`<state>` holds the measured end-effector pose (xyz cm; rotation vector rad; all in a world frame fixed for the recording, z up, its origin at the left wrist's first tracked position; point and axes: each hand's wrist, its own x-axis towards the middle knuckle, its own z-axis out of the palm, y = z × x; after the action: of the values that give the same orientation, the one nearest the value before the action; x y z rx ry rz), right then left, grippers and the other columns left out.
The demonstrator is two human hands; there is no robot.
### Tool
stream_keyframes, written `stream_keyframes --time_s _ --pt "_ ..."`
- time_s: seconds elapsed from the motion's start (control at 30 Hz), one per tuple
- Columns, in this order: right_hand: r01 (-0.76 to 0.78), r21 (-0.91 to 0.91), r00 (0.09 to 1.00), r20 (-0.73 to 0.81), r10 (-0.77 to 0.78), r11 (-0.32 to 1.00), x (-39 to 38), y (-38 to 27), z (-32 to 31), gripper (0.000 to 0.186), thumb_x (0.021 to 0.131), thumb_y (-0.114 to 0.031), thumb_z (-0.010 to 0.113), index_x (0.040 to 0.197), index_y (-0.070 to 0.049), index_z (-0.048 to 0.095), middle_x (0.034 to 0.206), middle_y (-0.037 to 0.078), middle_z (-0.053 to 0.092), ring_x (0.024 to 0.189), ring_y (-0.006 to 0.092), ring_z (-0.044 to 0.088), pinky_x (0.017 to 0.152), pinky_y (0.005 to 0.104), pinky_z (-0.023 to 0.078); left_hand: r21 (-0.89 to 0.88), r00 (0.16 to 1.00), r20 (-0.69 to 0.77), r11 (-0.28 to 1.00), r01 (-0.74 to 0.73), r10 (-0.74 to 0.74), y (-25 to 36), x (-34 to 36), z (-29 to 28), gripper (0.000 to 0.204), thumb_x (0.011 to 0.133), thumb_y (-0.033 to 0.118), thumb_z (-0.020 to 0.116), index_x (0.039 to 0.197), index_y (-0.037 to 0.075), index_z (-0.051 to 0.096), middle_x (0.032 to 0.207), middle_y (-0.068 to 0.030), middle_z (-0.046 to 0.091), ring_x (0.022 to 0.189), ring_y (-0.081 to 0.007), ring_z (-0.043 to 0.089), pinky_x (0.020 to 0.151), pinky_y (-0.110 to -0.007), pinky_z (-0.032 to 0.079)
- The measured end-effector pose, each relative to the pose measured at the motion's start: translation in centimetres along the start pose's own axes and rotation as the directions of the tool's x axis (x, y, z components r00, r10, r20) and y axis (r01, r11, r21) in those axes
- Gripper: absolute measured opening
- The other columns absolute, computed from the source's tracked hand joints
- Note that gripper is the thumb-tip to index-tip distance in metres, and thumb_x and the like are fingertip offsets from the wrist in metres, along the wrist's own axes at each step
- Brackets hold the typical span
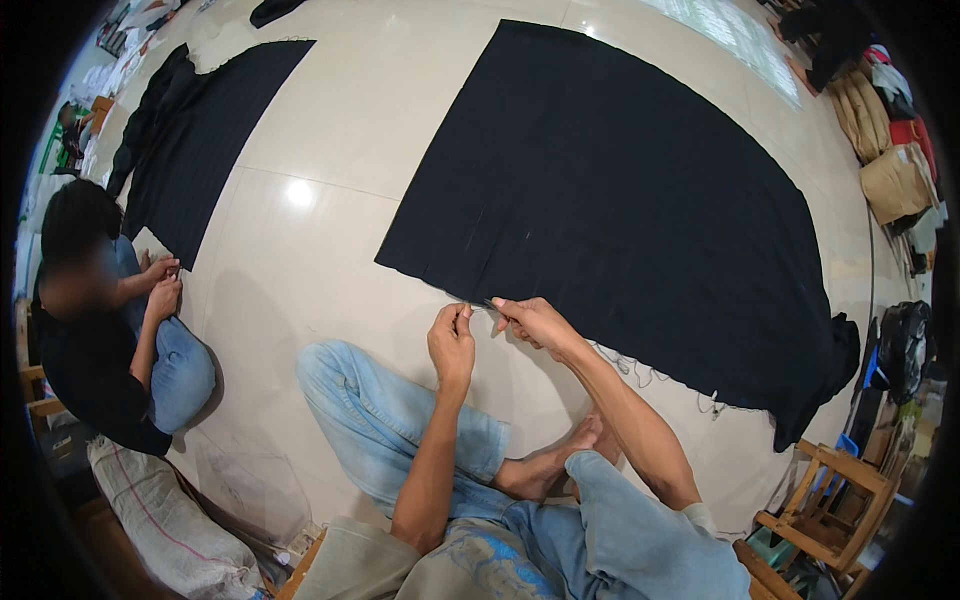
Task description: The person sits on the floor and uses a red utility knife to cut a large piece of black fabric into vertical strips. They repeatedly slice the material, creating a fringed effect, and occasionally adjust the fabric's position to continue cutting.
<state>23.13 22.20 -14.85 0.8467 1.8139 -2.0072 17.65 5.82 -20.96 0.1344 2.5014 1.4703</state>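
A large black cloth [620, 190] lies spread on the floor in front of me, with faint pale marks on it. Its near edge has loose threads [625, 362] hanging off, mostly to the right of my hands. My left hand [452, 345] is closed in a pinch at that near edge, thumb and forefinger together. Close beside it, my right hand [535, 325] grips a small dark pointed tool [489, 302], its tip toward the left fingertips. Fingers cover most of the tool, so its exact kind is hidden.
On the left another person [95, 330] sits on the floor, both hands at a second black cloth [215, 150]. A white woven sack [170, 520] lies at lower left. A wooden stool [830, 500] stands at lower right; brown paper packages [895, 185] line the right side.
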Motion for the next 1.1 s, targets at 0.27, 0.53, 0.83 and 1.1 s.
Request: stream_keyframes --time_s 0.27,0.53,0.83,1.1 --pt "-0.002 -0.138 1.000 0.022 0.005 0.990 4.9 4.0 1.6 0.050 0.096 -0.050 0.063 0.083 -0.003 0.077 0.057 0.001 0.056 0.050 0.0110 0.043 0.047 0.0291 0.032 -0.009 0.998 0.002 0.998 -0.063 0.063 -1.1 0.0 -0.1 0.017 0.100 0.009 0.055 0.096 -0.002 0.067 0.081 -0.0121 0.067 0.070 -0.0209 0.059 0.065 -0.035 0.047" --pt "-0.047 -0.078 0.998 0.039 0.051 0.996 4.5 3.2 1.8 0.045 0.096 -0.044 0.065 0.076 -0.005 0.073 0.057 0.000 0.054 0.051 0.0102 0.042 0.047 0.0285 0.031 0.016 0.994 -0.002 0.994 -0.111 0.111 -0.8 0.0 0.1 0.015 0.099 0.007 0.055 0.093 -0.002 0.066 0.075 -0.0120 0.063 0.065 -0.0170 0.054 0.062 -0.034 0.045" --pt "-0.028 -0.133 0.999 0.022 0.031 0.991 4.8 3.3 1.9 0.045 0.096 -0.045 0.064 0.076 -0.006 0.073 0.059 0.000 0.056 0.053 0.0116 0.044 0.049 0.0300 0.033 0.021 0.992 -0.002 0.991 -0.129 0.129 -0.8 0.1 0.0 0.013 0.097 0.004 0.055 0.094 -0.003 0.066 0.078 -0.0127 0.065 0.067 -0.0187 0.057 0.063 -0.034 0.046" --pt "0.011 0.030 0.999 -0.050 -0.009 0.999 2.0 3.0 0.2 0.046 0.098 -0.047 0.063 0.079 -0.006 0.072 0.059 -0.003 0.053 0.050 0.0084 0.039 0.047 0.0271 0.028 -0.005 0.969 -0.052 0.971 -0.241 0.240 -0.4 -0.6 -0.1 0.014 0.098 0.005 0.056 0.093 -0.004 0.066 0.082 -0.0130 0.068 0.070 -0.0225 0.062 0.066 -0.035 0.048"
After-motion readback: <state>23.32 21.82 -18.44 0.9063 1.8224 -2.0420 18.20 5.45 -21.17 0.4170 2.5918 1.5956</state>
